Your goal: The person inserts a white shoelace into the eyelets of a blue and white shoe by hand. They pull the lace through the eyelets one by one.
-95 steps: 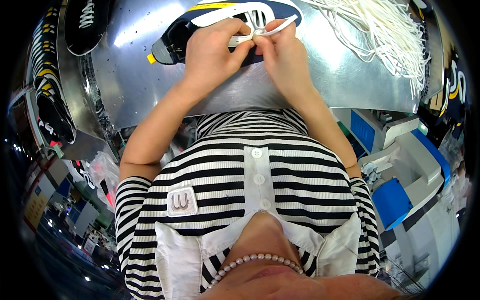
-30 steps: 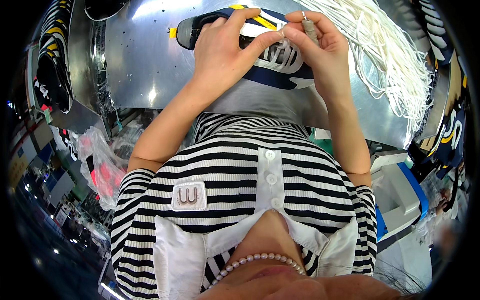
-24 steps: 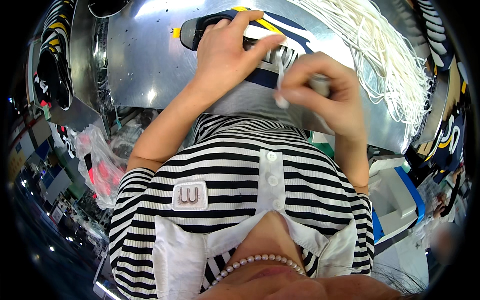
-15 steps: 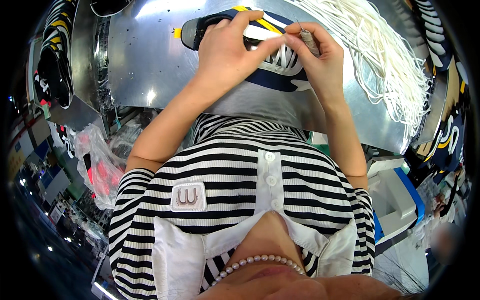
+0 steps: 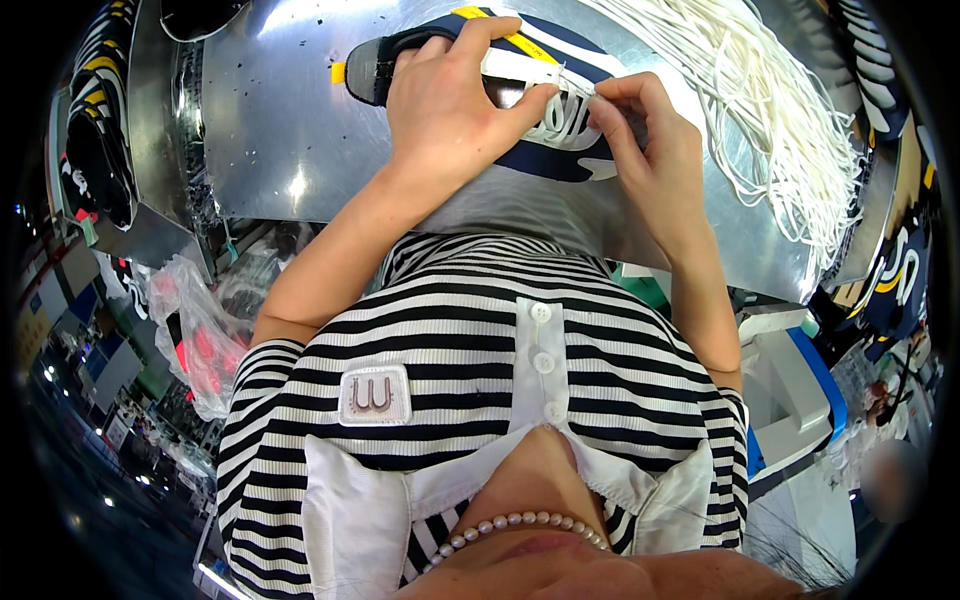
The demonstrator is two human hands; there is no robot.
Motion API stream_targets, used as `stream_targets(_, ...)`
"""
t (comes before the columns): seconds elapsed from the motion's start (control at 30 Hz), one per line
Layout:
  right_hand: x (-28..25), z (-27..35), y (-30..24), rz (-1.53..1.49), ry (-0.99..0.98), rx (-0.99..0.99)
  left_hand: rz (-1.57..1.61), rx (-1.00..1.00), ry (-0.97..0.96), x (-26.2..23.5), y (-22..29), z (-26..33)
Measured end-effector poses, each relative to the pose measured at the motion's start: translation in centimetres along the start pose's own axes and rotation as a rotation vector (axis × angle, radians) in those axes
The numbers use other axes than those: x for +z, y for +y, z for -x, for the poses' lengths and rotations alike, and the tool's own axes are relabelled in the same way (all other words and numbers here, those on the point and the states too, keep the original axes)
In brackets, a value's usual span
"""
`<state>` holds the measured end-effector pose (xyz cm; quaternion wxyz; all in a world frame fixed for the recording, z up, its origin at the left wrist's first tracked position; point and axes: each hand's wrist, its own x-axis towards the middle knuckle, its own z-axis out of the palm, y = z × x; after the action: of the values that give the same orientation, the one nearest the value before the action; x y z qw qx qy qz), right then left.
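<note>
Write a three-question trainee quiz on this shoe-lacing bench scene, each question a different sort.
1. True or false: the left hand rests on the navy, white and yellow shoe.
2. The right hand pinches: A) a thin white lace, B) scissors, C) a brush.
3. Fill in: the loose white lace pile lies on the shiny ____ worktable.

Key: 1 true; 2 A; 3 metal.

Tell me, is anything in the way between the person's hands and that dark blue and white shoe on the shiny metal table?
Nothing visible is. The left hand lies directly on the dark blue and white shoe, and the right hand pinches a white lace at it. The pile of loose white laces lies off to the right.
</note>
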<state>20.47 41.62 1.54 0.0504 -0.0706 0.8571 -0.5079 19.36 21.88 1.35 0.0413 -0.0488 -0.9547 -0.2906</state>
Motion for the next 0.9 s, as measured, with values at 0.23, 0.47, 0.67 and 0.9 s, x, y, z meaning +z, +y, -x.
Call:
stream_targets(0.23, -0.5, -1.3, -0.3, 0.145, -0.102, -0.106, -0.041, 0.070, 0.021, 0.1, -0.2, 0.0)
stream_targets(0.47, 1.8, -3.0, 0.0, 0.352, -0.182, -0.203, 0.269, 0.072, -0.098, 0.0, 0.3, 1.2)
stream_targets(0.67, -0.3, -2.4, -0.8, 0.358, -0.204, -0.236, 0.671, -0.132, -0.116, 0.2, -0.8, 1.0)
stream_targets(0.9, 1.8, -0.7, 2.2, 0.029, 0.194, -0.044, 0.531, -0.057, -0.028, 0.2, 1.2, 0.7)
